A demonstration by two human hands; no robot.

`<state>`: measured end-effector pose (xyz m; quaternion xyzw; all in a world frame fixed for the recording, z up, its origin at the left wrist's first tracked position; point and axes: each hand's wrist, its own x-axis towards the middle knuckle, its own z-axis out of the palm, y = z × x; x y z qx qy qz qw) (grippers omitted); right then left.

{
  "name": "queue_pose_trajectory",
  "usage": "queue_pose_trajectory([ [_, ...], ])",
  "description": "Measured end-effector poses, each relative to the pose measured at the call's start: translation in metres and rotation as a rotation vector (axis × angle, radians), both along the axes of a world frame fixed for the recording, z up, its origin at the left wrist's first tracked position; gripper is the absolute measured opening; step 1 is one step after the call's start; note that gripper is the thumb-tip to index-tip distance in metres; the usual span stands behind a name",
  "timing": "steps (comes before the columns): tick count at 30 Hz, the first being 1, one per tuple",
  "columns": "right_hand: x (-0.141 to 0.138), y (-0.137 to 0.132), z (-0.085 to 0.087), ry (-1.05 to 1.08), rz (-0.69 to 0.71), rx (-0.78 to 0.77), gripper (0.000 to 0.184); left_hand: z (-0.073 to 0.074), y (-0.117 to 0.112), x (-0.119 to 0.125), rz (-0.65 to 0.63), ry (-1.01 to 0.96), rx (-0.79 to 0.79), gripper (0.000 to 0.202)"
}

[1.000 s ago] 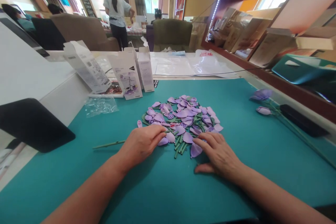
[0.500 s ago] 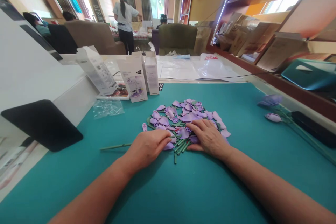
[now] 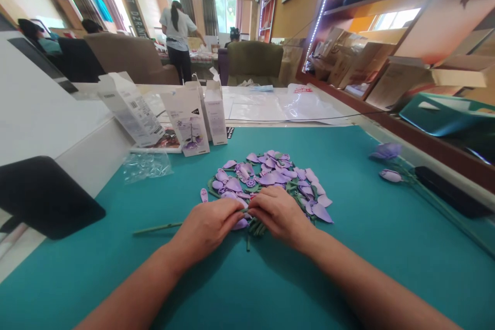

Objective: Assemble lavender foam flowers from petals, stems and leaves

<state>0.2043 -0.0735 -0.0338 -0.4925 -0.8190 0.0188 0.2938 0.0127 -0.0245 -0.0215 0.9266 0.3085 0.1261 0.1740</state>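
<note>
A long green flower stem (image 3: 158,228) runs through my left hand (image 3: 211,221), which is closed round it, its free end sticking out to the left. My right hand (image 3: 282,216) is closed too, its fingertips pinching the stem's other end right beside my left fingers. Whether a small part is also in that pinch is hidden. Both hands are over the near edge of a heap of purple petals and green pieces (image 3: 273,179). Under my right hand several short green rods (image 3: 256,228) lie together, partly covered. One short rod (image 3: 248,244) points toward me.
An assembled purple flower (image 3: 386,151) and bud (image 3: 391,175) lie right, beside a black case (image 3: 450,191). Opened boxes (image 3: 189,124) and a clear plastic bag (image 3: 147,166) are at the back left. A black panel (image 3: 50,196) stands left on the green mat (image 3: 216,289). People are farther back.
My right hand has left the petals and moved left to my left hand, its fingers now pinched at the stem's end. My left hand keeps its hold. The view has shifted slightly.
</note>
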Motion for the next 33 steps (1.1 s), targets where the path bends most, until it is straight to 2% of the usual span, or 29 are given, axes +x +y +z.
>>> queue_pose_trajectory([
  [7, -0.005, -0.003, -0.005, 0.182, -0.028, -0.088, 0.017, -0.003, -0.003, 0.002, -0.008, 0.016, 0.038, 0.028],
  [15, -0.011, -0.007, -0.009, 0.199, -0.083, -0.089, 0.02, -0.007, -0.004, 0.004, -0.009, 0.048, 0.1, 0.029],
  [18, -0.007, -0.005, -0.003, 0.203, -0.035, -0.147, 0.016, -0.006, -0.003, 0.003, -0.013, 0.038, 0.085, 0.03],
  [21, 0.008, -0.003, 0.005, 0.287, -0.038, -0.189, 0.014, -0.005, 0.0, 0.001, -0.005, -0.012, 0.054, 0.029],
  [26, 0.043, -0.001, 0.012, 0.434, -0.29, -0.105, 0.018, 0.002, 0.004, -0.004, 0.055, -0.078, -0.053, 0.03],
  [28, 0.048, -0.001, 0.011, 0.445, -0.326, -0.127, 0.018, 0.006, 0.003, -0.004, 0.078, -0.071, -0.142, 0.034],
  [30, 0.044, -0.002, 0.008, 0.451, -0.288, -0.17, 0.017, 0.01, 0.001, -0.002, 0.079, -0.067, -0.224, 0.039],
  [33, 0.027, -0.006, 0.005, 0.456, -0.149, -0.249, 0.015, 0.011, -0.001, 0.0, 0.056, -0.085, -0.294, 0.045],
])
